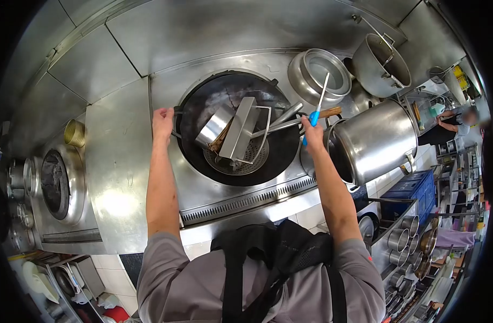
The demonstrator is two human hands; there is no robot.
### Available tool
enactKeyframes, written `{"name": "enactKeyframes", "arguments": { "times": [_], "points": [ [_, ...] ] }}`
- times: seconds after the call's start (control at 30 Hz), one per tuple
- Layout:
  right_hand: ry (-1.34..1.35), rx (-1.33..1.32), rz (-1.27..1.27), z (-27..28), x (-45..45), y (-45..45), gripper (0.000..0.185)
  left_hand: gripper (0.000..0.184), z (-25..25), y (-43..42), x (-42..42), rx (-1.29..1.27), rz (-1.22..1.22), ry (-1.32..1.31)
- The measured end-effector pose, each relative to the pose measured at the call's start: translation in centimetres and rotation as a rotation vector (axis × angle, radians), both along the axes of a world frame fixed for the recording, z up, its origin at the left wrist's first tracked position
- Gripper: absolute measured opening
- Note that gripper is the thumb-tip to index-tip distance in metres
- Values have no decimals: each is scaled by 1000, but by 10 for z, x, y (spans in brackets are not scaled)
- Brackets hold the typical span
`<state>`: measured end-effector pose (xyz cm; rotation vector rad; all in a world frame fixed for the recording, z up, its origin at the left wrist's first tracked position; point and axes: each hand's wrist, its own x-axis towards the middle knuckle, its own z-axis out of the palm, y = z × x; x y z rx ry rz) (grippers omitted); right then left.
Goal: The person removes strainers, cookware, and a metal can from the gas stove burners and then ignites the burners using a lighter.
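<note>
A large black wok (203,167) sits on the steel stove, with a metal pot (215,127), a long steel tray-like piece (240,129), a perforated ladle (252,161) and several handles lying in it. At the wok's left side, my left hand (163,124) has its fingers closed round the loop handle. My right hand (312,134) is closed at the wok's right side, holding a blue-handled tool (315,117) with a thin light shaft pointing up; whether it also grips the wok's right handle is hidden.
Right of the wok, a big steel stockpot (373,141) lies tilted near a round steel container (320,75) and another tall pot (382,65). A second burner (55,183) is at far left. A person (453,126) stands at far right, beyond blue crates (410,191).
</note>
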<state>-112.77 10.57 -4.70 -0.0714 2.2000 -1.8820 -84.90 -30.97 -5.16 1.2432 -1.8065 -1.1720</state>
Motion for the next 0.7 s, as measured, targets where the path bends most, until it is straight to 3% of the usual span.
{"name": "enactKeyframes", "arguments": {
  "times": [0.1,0.23,0.33,0.43,0.53,0.7],
  "points": [
    [-34,-11,-29,-1,-4,-8,21,38,11,15,-4,358,-91,71],
    [-44,-7,-51,-4,-15,-13,19,36,-12,7,-5,276,-38,18],
    [-110,-52,-39,3,-17,-15,19,31,-43,-5,-5,51,-18,-17],
    [-89,-79,-48,9,-15,-17,21,32,-43,1,2,27,25,-2],
    [-103,-76,34,14,-14,-15,20,38,-5,28,7,102,55,-89],
    [-51,83,78,-6,-20,-12,22,38,0,27,8,116,35,-33]
  ]
}}
